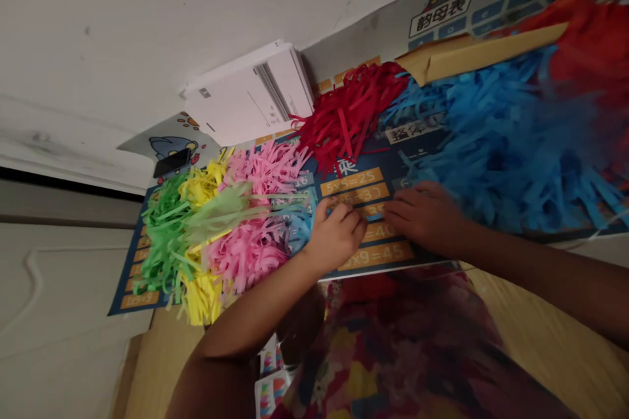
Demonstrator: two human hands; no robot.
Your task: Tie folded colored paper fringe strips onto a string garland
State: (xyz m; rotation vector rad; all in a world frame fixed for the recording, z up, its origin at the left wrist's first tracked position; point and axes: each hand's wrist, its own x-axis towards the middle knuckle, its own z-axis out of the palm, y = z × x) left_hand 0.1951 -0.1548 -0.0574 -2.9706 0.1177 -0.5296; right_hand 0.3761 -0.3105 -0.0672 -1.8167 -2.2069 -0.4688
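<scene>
My left hand [337,236] is closed in a pinch on a bundle of paper strips [236,209], which stretches left over the piles. My right hand [425,213] lies beside it, fingers pressed down on a small blue strip [376,216] on the dark blue multiplication chart [366,186]. Both hands meet at the chart's middle. Heaps of cut paper strips surround them: green [164,236], yellow [201,298], pink [255,255], red [346,114] and blue [511,144].
A white stack of paper [250,95] sits at the back by the wall. A black phone [171,162] lies at the far left. A brown cardboard piece [472,55] rests over the blue heap. My patterned clothing [393,353] fills the foreground.
</scene>
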